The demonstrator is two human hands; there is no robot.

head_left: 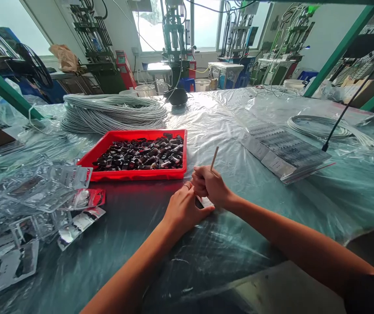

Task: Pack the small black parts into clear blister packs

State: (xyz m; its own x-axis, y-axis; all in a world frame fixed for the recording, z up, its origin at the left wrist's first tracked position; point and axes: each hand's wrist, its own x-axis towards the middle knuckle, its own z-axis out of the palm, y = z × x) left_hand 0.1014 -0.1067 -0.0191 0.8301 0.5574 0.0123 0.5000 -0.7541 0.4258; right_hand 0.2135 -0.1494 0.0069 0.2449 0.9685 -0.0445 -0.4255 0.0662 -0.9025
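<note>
My right hand is closed in a fist around a thin light-brown stick, whose upper end points up and whose lower end is hidden. My left hand lies just to its left, thumb and fingers around a small flat black-and-white piece on the table. The hands touch or nearly touch, and most of the piece is covered. Behind my left hand stands a red tray with many small black parts that have shiny metal ends.
Clear plastic sheeting covers the table. Clear plastic packets are heaped at the left. A large grey cable coil lies behind the tray. To the right are a stack of flat bagged parts and a smaller cable coil. Machines stand beyond.
</note>
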